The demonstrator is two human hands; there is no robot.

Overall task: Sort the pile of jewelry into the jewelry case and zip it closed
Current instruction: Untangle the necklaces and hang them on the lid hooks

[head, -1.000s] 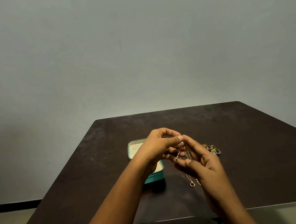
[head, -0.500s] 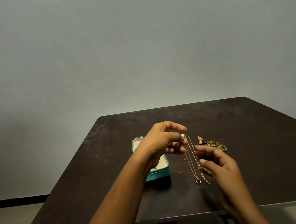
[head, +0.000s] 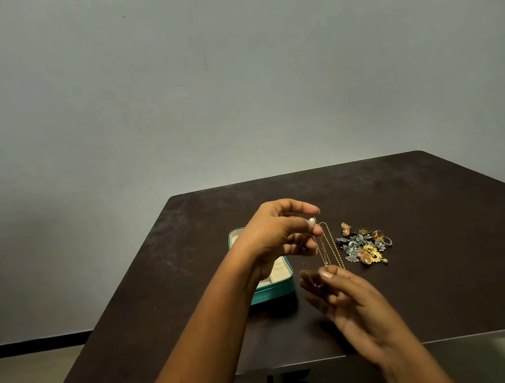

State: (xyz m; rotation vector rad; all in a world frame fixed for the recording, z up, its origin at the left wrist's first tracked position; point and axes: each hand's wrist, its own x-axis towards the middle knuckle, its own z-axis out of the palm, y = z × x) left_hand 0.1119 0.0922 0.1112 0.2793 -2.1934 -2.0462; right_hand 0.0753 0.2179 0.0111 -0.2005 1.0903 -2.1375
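**Bright metal on a dull, scuffed top**

The table [head: 434,235] is a dark brown board, matt, with pale scuffs and cloudy rubbed patches. The case [head: 273,292] has a teal shell with a faint sheen and a cream lining that looks soft, like cloth. The chain [head: 332,245] is fine, glinting gold metal, and its bead [head: 311,221] is white and glossy. The pile [head: 363,247] mixes bright gold and duller silver metal. The wall [head: 235,85] is matt paint.

The left forearm [head: 215,327], in the lower middle of the frame, and the right forearm [head: 416,364], at the lower right, are both bare up to the bottom edge. The left hand [head: 276,238] and the right hand [head: 356,308] are bare too. The nail [head: 325,274] that shows on the right hand, near the centre, is short, pale and glossy.
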